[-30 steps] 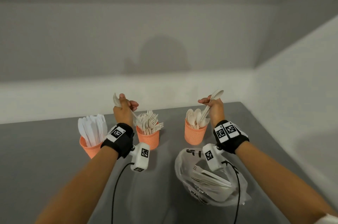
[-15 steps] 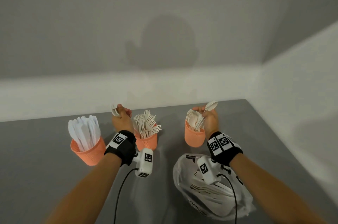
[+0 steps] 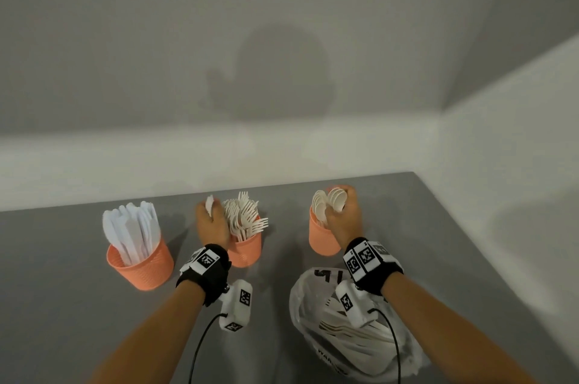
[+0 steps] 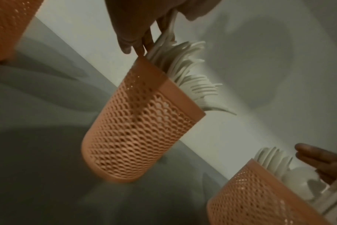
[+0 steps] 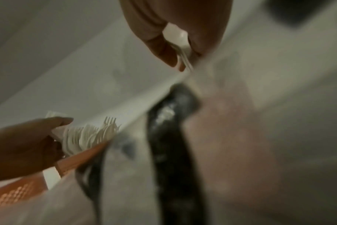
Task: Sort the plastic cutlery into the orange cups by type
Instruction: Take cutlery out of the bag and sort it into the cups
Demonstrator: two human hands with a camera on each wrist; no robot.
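Observation:
Three orange mesh cups stand in a row on the grey table. The left cup [image 3: 140,261] holds knives, the middle cup [image 3: 246,250] forks [image 3: 244,214], the right cup [image 3: 322,239] spoons [image 3: 322,206]. My left hand [image 3: 213,224] is at the fork cup's [image 4: 140,121] left rim and pinches a white piece of cutlery [image 4: 169,27] whose lower end goes down among the forks; its type is hidden. My right hand [image 3: 343,217] is over the spoon cup and grips a white spoon [image 5: 180,38] set low among the others.
A clear plastic bag [image 3: 354,327] with more white cutlery lies on the table under my right wrist. White walls close the table at the back and on the right. Bare grey tabletop [image 3: 56,305] extends to the left and in front of the cups.
Both hands have come down: the left one lowered its piece at the fork cup, the right one lowered its spoon into the spoon cup. The head camera tilted a little.

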